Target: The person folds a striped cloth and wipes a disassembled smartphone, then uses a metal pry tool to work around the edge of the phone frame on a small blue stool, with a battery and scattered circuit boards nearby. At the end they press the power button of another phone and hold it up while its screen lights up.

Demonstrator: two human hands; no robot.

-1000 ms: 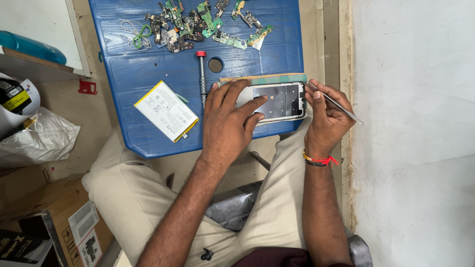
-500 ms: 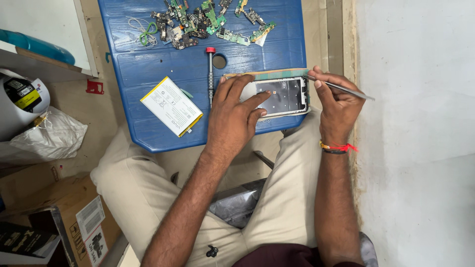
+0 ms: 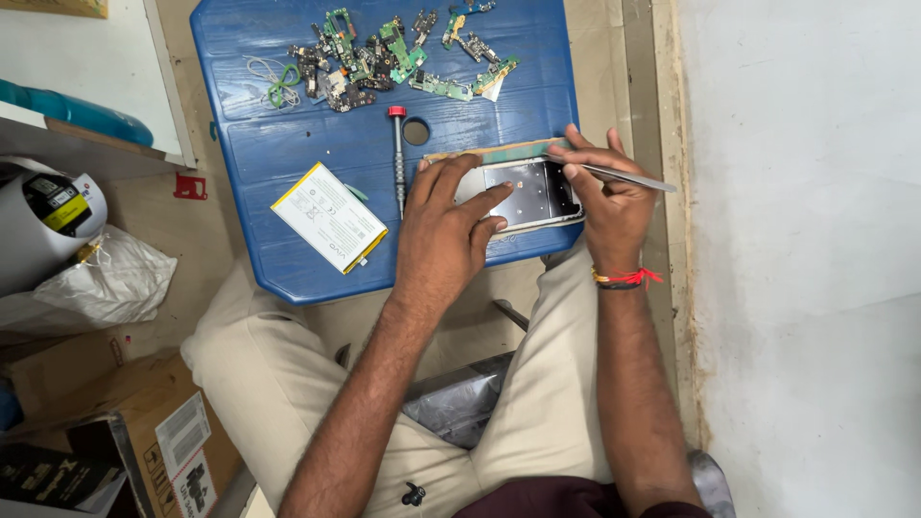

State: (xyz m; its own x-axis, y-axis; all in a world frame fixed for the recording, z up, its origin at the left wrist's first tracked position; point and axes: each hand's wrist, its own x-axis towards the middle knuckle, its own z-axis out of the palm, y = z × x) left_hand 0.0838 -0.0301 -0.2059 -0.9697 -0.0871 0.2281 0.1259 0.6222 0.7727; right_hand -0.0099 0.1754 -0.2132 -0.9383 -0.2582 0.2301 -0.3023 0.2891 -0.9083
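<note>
My left hand (image 3: 443, 240) and right hand (image 3: 606, 206) are bare, forearms uncovered. On the right wrist, at about four o'clock in my view, sits a red thread bracelet (image 3: 624, 279) with a loose tail. I wear beige trousers (image 3: 278, 384) and a maroon top (image 3: 556, 499) at six o'clock.

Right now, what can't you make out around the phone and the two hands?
- Head view: left part of the opened phone, covered by the left hand.
- Tweezers tips, hidden behind the right hand fingers.
- Circuit boards: parts too small to tell apart.
- Battery print: too small.
</note>
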